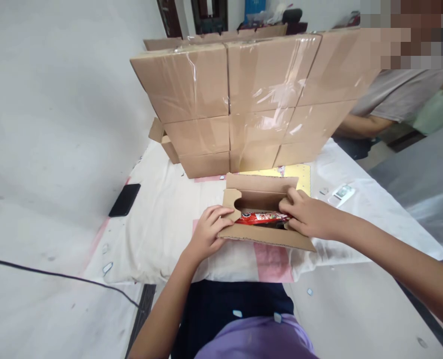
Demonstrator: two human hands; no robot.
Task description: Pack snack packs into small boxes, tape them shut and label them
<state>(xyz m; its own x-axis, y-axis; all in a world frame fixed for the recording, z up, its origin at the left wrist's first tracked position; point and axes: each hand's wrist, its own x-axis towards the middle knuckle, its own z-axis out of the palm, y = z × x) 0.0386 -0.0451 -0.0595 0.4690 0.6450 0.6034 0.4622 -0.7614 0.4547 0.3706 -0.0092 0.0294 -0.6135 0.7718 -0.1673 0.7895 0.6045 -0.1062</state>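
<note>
A small cardboard box [266, 234] lies open on the white cloth in front of me, its lid flap raised behind. Red snack packets [262, 217] show inside it. My left hand [208, 232] grips the box's left end, fingers curled over the side flap. My right hand [307, 215] holds the right end, fingers bent over the inner flap and touching the packets' edge.
A wall of taped cardboard cartons [244, 99] is stacked behind the box. A black phone [124, 199] lies at left by the cloth's [161, 224] edge. A small white packet [341, 192] sits at right. Another person's arm [359, 127] rests behind the cartons. A black cable [57, 274] crosses the floor.
</note>
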